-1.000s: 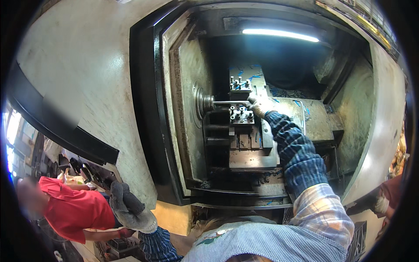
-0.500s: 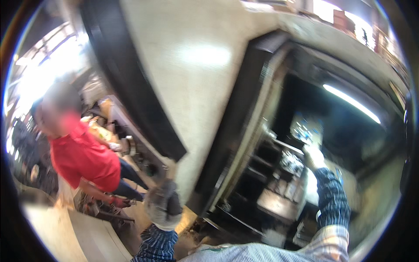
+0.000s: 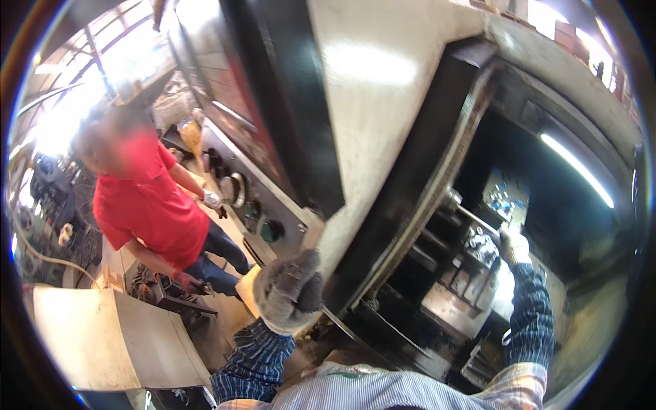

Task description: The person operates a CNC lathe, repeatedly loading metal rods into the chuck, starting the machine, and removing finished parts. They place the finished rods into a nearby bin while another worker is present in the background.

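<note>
My right hand (image 3: 514, 247), in a whitish glove, reaches into the machine. Its fingers close round the near end of a slim metal rod (image 3: 477, 218), whose other end meets a round metal fitting (image 3: 451, 199). Beside the rod sits a tool block (image 3: 480, 247) with shiny metal parts. My left hand (image 3: 290, 292), in a grey, dirty glove, is raised outside the opening in front of the machine's control panel. Its fingers are curled in, and whatever they may hold is hidden.
A lamp (image 3: 577, 170) lights the machine's interior. The dark door frame (image 3: 410, 171) borders the opening. A co-worker in a red shirt (image 3: 154, 212) stands at left, near the control panel (image 3: 256, 198) with its knobs. A pale metal cover (image 3: 82, 338) lies lower left.
The view has swung left, so the machine sits farther right and the co-worker shows more fully. My right hand stays at the rod; my left hand appears higher and nearer the middle.
</note>
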Tool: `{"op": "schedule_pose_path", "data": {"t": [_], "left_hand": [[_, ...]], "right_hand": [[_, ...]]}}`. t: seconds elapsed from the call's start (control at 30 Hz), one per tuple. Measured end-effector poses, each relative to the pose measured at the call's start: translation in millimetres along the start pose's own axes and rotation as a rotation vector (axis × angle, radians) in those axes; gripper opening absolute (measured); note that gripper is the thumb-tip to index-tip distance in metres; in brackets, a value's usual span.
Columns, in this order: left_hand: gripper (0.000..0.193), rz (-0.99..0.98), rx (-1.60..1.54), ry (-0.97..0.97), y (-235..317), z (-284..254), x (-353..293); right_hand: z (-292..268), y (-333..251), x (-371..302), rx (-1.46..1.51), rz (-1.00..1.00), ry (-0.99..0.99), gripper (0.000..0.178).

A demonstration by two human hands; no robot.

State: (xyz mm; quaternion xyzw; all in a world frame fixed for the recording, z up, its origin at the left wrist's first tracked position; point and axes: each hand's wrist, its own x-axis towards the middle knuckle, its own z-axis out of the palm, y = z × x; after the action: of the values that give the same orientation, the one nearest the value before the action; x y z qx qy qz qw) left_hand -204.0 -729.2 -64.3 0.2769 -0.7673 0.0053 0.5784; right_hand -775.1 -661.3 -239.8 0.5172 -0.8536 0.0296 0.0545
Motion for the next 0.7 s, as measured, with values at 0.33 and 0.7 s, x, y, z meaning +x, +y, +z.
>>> {"op": "schedule_pose_path", "data": {"t": [0.33,0.7], "left_hand": [[0.029,-0.025,0.016,0.096,-18.8,7.7,-19.7],[0.034,0.009,0.074,0.175,-20.4,7.3,-23.4]], "right_hand": [[-36.2,-39.9,-11.9,0.155,-0.166,0.155,0.029],[-40.4,-27.2,2.0,0.094,-0.093,-0.049,0.044]]}}
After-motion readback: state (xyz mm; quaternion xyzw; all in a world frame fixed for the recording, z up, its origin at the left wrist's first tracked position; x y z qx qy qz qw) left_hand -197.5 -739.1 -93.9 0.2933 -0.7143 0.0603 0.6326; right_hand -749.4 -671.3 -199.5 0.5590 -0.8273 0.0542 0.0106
